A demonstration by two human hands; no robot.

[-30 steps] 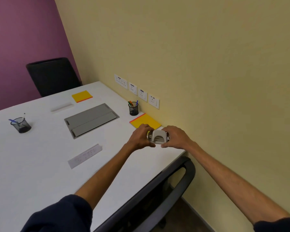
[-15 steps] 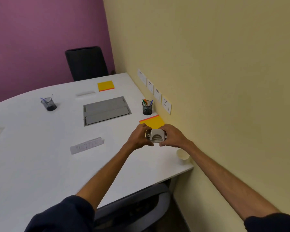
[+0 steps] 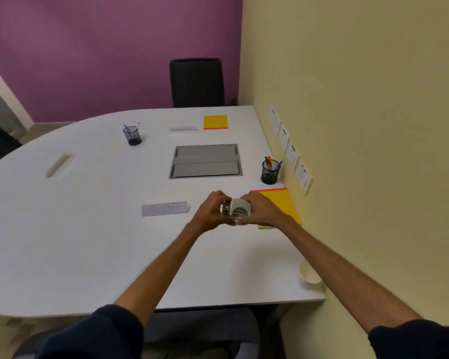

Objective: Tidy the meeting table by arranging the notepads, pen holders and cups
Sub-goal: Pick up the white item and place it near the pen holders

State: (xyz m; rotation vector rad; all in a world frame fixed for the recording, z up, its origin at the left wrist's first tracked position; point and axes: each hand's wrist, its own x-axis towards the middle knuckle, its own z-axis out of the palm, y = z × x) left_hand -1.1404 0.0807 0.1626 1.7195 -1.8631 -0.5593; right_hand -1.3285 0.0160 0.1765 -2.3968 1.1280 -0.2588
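punch (image 3: 237,209) at table (image 3: 88,229) centre-right, 9 o'clock edge of pad (image 3: 280,203) | left hand (image 3: 210,211), right hand (image 3: 262,209) clasp its ends | likely rigid, weighty, smooth metal; hold by base ends | cup (image 3: 309,273) at 4 o'clock, light, crushable

Table contents: two yellow notepads (image 3: 280,207) (image 3: 215,122), two mesh pen holders (image 3: 270,172) (image 3: 132,135), one paper cup (image 3: 309,273), two name plates (image 3: 164,209) (image 3: 183,128), one small grey device (image 3: 237,209), plus two chairs (image 3: 196,82) (image 3: 200,330), four wall sockets (image 3: 292,154).
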